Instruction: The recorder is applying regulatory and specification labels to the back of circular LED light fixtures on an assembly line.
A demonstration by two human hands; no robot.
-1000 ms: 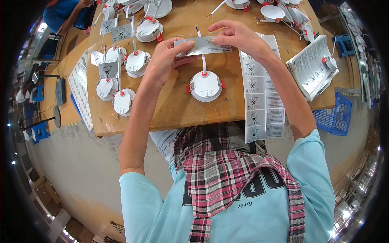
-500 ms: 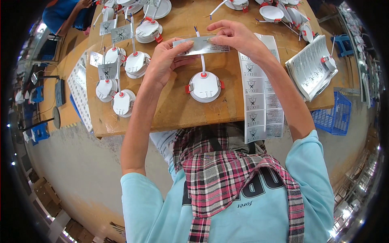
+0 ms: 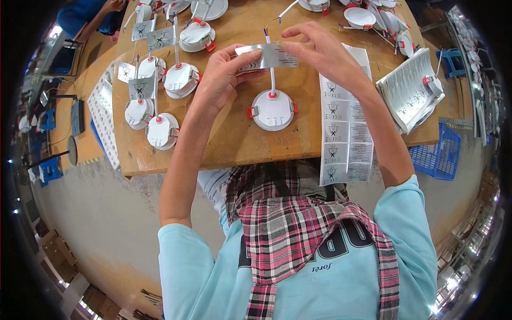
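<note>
A silver label (image 3: 282, 57) lies across the white cable (image 3: 273, 80) of a round white downlight (image 3: 273, 113), just below the cable's bare wire ends. My left hand (image 3: 223, 74) pinches the label's left part, thumb on top. At the label's right end is my right hand (image 3: 326, 56), its thumb pressed on it and other fingers raised; the exact contact underneath is hidden. The downlight rests on the table in front of me, red-tipped spring clips at both sides. Beneath my right forearm, a long sheet of silver labels (image 3: 345, 144) hangs over the table's front edge.
Several downlights (image 3: 162, 130) with labelled cables stand at left on the wooden table (image 3: 229, 146). More downlights (image 3: 360, 18) are heaped at the far right. A stack of label sheets (image 3: 408, 88) lies at right, above a blue crate (image 3: 440, 154). Another person's arm (image 3: 96, 26) shows far left.
Both hands and the label have shifted slightly right along the cable's upper part. The label now looks bent around the cable. The downlight appears a little higher and further right.
</note>
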